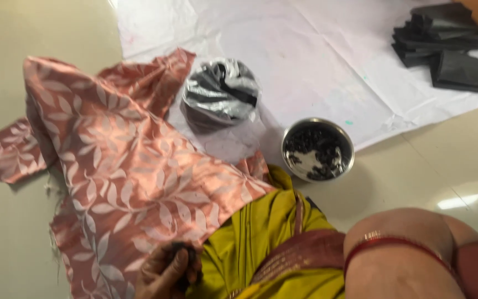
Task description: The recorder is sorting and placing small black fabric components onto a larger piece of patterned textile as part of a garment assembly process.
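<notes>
**Blackened fingers pinching a dark lump over pink cloth – floor setup**

Going left to right. At about 9 o'clock there's a pink leaf-patterned cloth [123, 171] spread on the floor [6, 238], rumpled, one corner lapping onto a white plastic sheet [327, 61] further back. Low down, around 7 o'clock, one hand [164, 274] rests at the cloth's near edge. I'd take it for the left, but the frame cuts it off, so I can't be sure. Its fingers are sooty and curled in; the grip looks closed around a small dark lump [182, 256], which touches the cloth right beside a yellow-green garment [261, 232].

Toward 12 o'clock a clear bag of dark stuff [221, 91] sits on the sheet, top open. Just right of centre is a steel bowl [317, 149] with black bits in it, at the sheet's edge. At 1–2 o'clock – a stack of flat black pieces [443, 44].

At 4–5 o'clock a forearm with a red bangle [394, 243] fills the corner; that hand is out of view, so no telling what it's doing.

My guess: the step in hand is working the black material in the fingers over the cloth. Any next move calls for keeping a firm pinch and not smearing the fabric.
</notes>
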